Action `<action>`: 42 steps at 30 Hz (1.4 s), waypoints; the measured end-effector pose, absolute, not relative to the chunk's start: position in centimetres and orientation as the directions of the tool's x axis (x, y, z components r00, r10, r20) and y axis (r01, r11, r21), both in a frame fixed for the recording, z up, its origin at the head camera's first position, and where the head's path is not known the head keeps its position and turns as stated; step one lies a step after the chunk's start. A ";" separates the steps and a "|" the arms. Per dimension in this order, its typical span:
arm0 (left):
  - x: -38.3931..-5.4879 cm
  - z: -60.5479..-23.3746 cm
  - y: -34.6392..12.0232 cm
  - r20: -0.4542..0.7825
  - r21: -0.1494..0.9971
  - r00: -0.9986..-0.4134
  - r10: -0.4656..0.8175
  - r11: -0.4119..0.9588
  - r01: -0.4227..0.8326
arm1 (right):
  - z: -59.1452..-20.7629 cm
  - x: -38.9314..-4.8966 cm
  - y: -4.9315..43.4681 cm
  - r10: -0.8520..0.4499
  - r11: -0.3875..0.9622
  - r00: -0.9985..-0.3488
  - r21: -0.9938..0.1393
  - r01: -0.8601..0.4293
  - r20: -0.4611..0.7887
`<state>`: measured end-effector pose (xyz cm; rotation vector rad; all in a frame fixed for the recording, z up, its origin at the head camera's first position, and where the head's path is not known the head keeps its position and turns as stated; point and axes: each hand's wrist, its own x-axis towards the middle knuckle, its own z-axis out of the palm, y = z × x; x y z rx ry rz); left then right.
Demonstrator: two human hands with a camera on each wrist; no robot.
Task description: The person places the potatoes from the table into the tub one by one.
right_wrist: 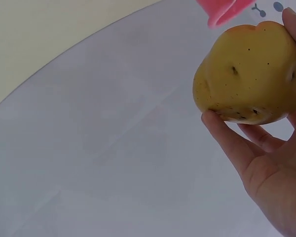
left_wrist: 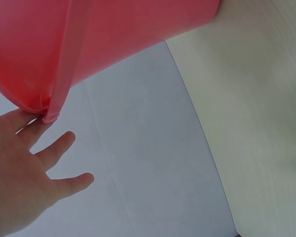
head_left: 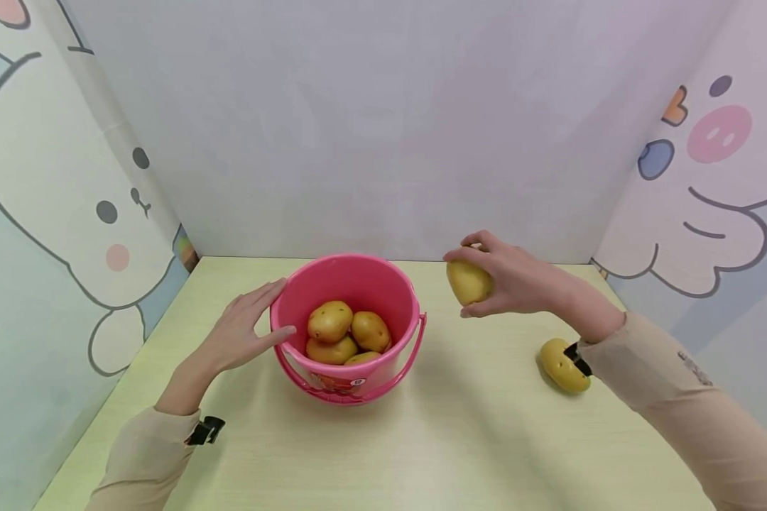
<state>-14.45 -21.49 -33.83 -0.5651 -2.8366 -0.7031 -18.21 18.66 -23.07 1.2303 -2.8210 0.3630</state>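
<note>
A pink bucket (head_left: 348, 270) stands upright with several yellow-brown potatoes (head_left: 329, 321) inside. My left hand (head_left: 246, 326) is at its left side, fingertips touching the outside near the rim and thumb reaching over the edge. In the left wrist view the fingers of that left hand (left_wrist: 27, 168) are spread and mostly straight, two of them against the bucket (left_wrist: 133, 34) by the handle joint. To the right of the bucket, my right hand (head_left: 518, 277) holds a potato (head_left: 468, 282) in the air between thumb and fingers. Dark specks mark this potato (right_wrist: 251, 74) in the right wrist view.
Another potato (head_left: 564, 365) lies on the pale yellow table (head_left: 473, 440) at the right, partly behind the right wrist strap. The bucket's pink handle (head_left: 415, 355) hangs down at its front. Walls with cartoon animals (head_left: 719, 133) enclose the table's left, back and right.
</note>
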 end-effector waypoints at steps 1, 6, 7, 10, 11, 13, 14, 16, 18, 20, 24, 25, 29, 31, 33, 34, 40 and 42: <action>-14.5 -33.8 -21.5 0.246 0.417 -0.915 0.321 0.817 0.399 | -22.9 -18.2 18.5 -0.717 0.659 -0.685 -0.196 -0.727 0.129; -14.5 -33.8 -21.5 0.247 0.416 -0.915 0.321 0.817 0.399 | -22.0 -18.3 17.4 -0.721 0.655 -0.682 -0.200 -0.729 0.123; -14.5 -33.8 -21.5 0.248 0.416 -0.914 0.320 0.817 0.399 | -21.9 -18.3 17.1 -0.722 0.654 -0.681 -0.201 -0.729 0.121; -14.5 -33.8 -21.5 0.251 0.414 -0.913 0.321 0.817 0.401 | -21.3 -18.2 16.4 -0.725 0.652 -0.679 -0.204 -0.730 0.112; -14.5 -33.8 -21.5 0.252 0.413 -0.913 0.322 0.817 0.402 | -21.1 -18.2 16.1 -0.727 0.651 -0.678 -0.206 -0.731 0.108; -14.5 -33.8 -21.5 0.253 0.413 -0.912 0.322 0.817 0.403 | -20.8 -18.1 15.6 -0.733 0.646 -0.672 -0.203 -0.736 0.105; -14.5 -33.8 -21.5 0.252 0.413 -0.913 0.322 0.817 0.402 | -20.6 -18.1 15.3 -0.735 0.643 -0.670 -0.202 -0.738 0.104; -14.5 -33.8 -21.5 0.252 0.414 -0.913 0.321 0.817 0.401 | -20.3 -18.1 14.8 -0.740 0.638 -0.664 -0.203 -0.742 0.102; -14.5 -33.8 -21.5 0.251 0.415 -0.914 0.319 0.818 0.399 | -20.0 -18.1 14.2 -0.744 0.635 -0.661 -0.203 -0.746 0.101; -14.5 -33.8 -21.5 0.248 0.414 -0.915 0.317 0.819 0.397 | -19.8 -18.2 13.6 -0.745 0.633 -0.660 -0.207 -0.746 0.097; -14.5 -33.8 -21.5 0.245 0.415 -0.917 0.315 0.821 0.393 | -19.4 -18.4 12.5 -0.749 0.631 -0.657 -0.209 -0.747 0.085; -14.5 -33.8 -21.5 0.244 0.416 -0.917 0.315 0.820 0.392 | -19.3 -18.4 12.2 -0.749 0.633 -0.658 -0.209 -0.746 0.079; -14.5 -33.8 -21.5 0.246 0.417 -0.916 0.317 0.818 0.396 | -19.0 -18.5 11.0 -0.747 0.640 -0.662 -0.209 -0.739 0.054; -14.5 -33.8 -21.5 0.245 0.417 -0.916 0.318 0.818 0.396 | -19.0 -18.5 10.4 -0.749 0.639 -0.661 -0.215 -0.739 0.045; -14.5 -33.8 -21.5 0.243 0.417 -0.916 0.318 0.818 0.395 | -19.0 -18.6 9.9 -0.754 0.633 -0.656 -0.225 -0.741 0.040; -14.5 -33.8 -21.5 0.243 0.418 -0.917 0.318 0.819 0.394 | -19.0 -18.6 9.6 -0.756 0.630 -0.653 -0.229 -0.742 0.037; -14.4 -33.7 -21.5 0.243 0.418 -0.917 0.317 0.819 0.394 | -19.2 -18.9 8.0 -0.758 0.631 -0.652 -0.246 -0.736 0.009; -14.4 -33.7 -21.4 0.244 0.419 -0.916 0.317 0.817 0.395 | -19.4 -19.0 7.4 -0.753 0.640 -0.658 -0.243 -0.729 -0.008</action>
